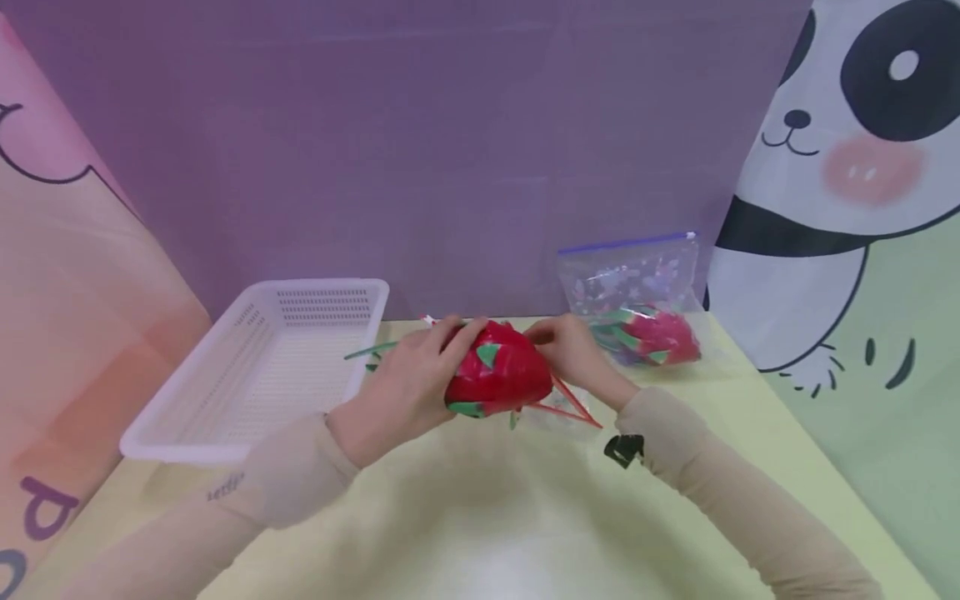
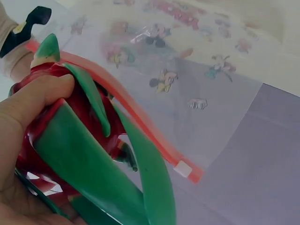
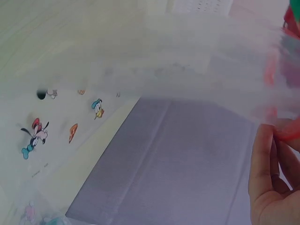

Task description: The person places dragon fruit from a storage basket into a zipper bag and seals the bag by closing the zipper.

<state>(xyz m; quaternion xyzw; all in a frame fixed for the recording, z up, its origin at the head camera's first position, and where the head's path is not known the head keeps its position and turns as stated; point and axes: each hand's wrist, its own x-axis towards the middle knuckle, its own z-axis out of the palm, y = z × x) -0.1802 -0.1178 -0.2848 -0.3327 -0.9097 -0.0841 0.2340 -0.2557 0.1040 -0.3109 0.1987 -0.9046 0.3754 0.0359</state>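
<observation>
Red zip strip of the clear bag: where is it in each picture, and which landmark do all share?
Head: red zip strip, right of centre, beside the red fruit.
Left wrist: red zip strip, slanting down from upper left.
Right wrist: red zip strip, right edge, in the right hand.
Shared landmark: purple backdrop.

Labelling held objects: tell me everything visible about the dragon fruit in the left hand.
The dragon fruit is rounded and glossy red, with green-tipped scales on its sides and long, flat green strips at one end; it looks like plastic, perhaps a model. The left hand grips it, apparently above the pale yellow table. A clear, red-zipped bag is close beside it; whether they touch is unclear.
</observation>
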